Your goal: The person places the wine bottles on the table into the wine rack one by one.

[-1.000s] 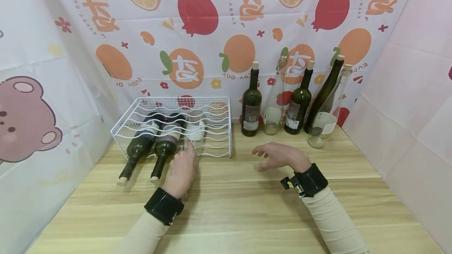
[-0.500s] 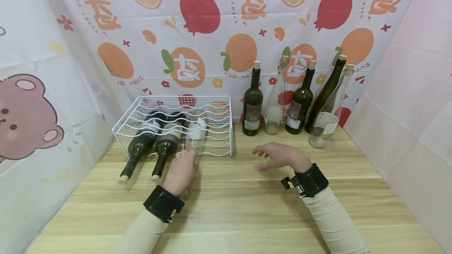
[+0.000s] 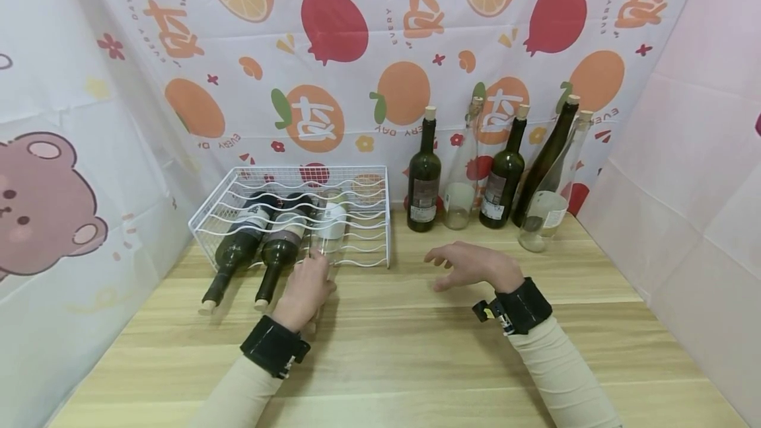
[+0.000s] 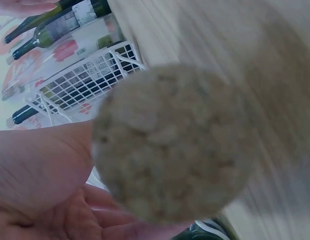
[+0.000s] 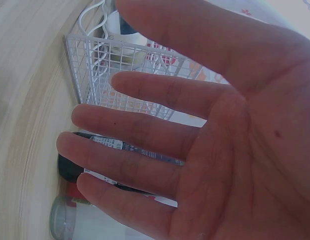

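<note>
My left hand (image 3: 304, 289) grips the neck of a clear glass bottle (image 3: 331, 223) lying in the third wave of a white wire rack (image 3: 388, 236). Its cork (image 4: 172, 145) fills the middle of the left wrist view, close to the palm. Most of the neck is hidden under the hand. To its left in the rack lie two dark green bottles (image 3: 279, 249) (image 3: 236, 249), their corked necks poking out toward me. Over the table, right of the rack, my right hand (image 3: 475, 263) hovers with nothing in it, its fingers (image 5: 140, 132) spread and relaxed.
Several corked bottles stand upright at the back right: a dark green bottle (image 3: 424, 180), a clear bottle (image 3: 460, 190), another green bottle (image 3: 502, 180), a tall dark bottle (image 3: 541, 164) and a leaning clear bottle (image 3: 547, 210). Behind them hangs a fruit-print curtain (image 3: 368, 25).
The label of the clear bottle in the rack has turned and shifted slightly. My left index finger, stretched forward earlier, is now drawn back and more bent. The right hand has stayed put.
</note>
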A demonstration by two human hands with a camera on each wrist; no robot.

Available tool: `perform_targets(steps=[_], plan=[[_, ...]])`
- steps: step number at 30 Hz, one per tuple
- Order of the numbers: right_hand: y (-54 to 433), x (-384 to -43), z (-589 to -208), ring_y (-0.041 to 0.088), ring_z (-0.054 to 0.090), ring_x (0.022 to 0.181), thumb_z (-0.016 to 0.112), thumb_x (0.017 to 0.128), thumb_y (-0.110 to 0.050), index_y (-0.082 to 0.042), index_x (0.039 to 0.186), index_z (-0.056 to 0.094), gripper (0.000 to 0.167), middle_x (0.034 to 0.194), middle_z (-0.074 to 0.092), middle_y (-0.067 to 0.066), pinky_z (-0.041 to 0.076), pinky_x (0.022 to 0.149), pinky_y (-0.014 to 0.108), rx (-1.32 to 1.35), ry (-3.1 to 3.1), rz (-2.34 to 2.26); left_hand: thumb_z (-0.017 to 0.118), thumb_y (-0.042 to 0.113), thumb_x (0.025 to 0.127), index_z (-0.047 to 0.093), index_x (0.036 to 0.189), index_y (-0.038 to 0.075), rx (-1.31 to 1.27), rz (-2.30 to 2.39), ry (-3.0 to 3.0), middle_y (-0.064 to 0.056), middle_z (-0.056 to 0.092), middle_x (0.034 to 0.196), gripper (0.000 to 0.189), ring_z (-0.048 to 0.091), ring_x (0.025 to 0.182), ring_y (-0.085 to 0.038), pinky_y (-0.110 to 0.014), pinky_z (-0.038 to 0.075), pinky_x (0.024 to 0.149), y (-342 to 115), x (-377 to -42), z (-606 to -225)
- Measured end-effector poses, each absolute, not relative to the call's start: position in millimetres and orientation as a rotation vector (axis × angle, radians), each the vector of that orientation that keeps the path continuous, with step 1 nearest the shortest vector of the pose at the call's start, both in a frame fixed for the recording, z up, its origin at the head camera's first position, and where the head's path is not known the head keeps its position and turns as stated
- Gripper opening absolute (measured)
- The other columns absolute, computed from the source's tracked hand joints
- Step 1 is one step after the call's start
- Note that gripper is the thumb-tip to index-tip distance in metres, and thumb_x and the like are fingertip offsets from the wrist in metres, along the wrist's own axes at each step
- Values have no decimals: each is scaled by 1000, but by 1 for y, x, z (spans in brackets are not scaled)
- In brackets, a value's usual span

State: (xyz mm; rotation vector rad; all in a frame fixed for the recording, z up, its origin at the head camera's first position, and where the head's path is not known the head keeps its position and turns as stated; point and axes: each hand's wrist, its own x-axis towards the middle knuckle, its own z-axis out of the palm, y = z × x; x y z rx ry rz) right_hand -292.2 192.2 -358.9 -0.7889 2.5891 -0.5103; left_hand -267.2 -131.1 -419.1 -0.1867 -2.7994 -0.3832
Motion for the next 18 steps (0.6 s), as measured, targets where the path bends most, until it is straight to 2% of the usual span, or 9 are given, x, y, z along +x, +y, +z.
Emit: perform_targets(steps=[5, 11, 18], plan=[[193, -292, -359, 41, 63, 127, 77, 94, -26, -6, 144, 57, 57, 140, 64, 22, 53, 104, 50, -810, 2597, -486, 80, 6, 73, 52, 103, -15, -168, -425, -2817, -34, 68, 85, 46, 69, 72, -49, -52, 56, 56, -132, -267, -421], [192, -292, -358, 41, 63, 128, 77, 94, -27, -6, 144, 57, 58, 140, 64, 22, 53, 104, 50, -816, 2598, -476, 79, 11, 78, 51, 109, -17, -126, -394, -2847, -32, 67, 89, 51, 69, 74, -48, -54, 55, 56, -131, -266, -421], [191, -291, -358, 40, 61, 130, 77, 94, -31, -7, 144, 57, 59, 142, 63, 21, 52, 105, 51, -787, 2593, -484, 85, 15, 75, 49, 112, -15, -63, -291, -2867, -32, 69, 87, 60, 70, 75, -47, -53, 55, 55, -129, -263, -421]])
